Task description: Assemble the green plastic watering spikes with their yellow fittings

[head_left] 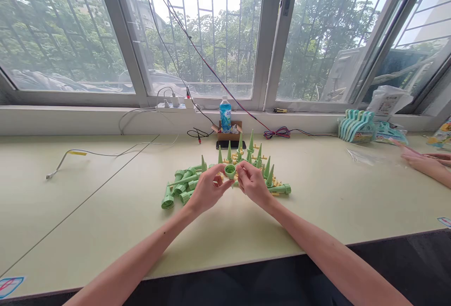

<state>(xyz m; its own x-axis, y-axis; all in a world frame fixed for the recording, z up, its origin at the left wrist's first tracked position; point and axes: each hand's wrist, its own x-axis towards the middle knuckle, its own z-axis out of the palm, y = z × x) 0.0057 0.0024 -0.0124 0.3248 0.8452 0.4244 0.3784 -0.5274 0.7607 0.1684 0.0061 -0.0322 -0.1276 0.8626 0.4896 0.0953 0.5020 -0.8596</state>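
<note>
A green plastic watering spike (230, 171) is held up with its round open end facing me. My left hand (207, 186) grips it around the rim between thumb and fingers. Pinched closed at its right side is my right hand (252, 184); whatever lies between those fingertips is hidden. Left of my hands lie several loose green spikes (183, 181) with wide threaded ends. Behind and to the right, more green spikes (268, 177) stand point up among small yellow plastic valves (277, 181).
At the back are a small cardboard box (229, 135), a blue-labelled bottle (225, 114), a phone (230, 145) and coiled cables (278, 132). A white cable (105, 153) crosses the left table. Green hangers (355, 125) stand at right, near another person's hands (426, 163).
</note>
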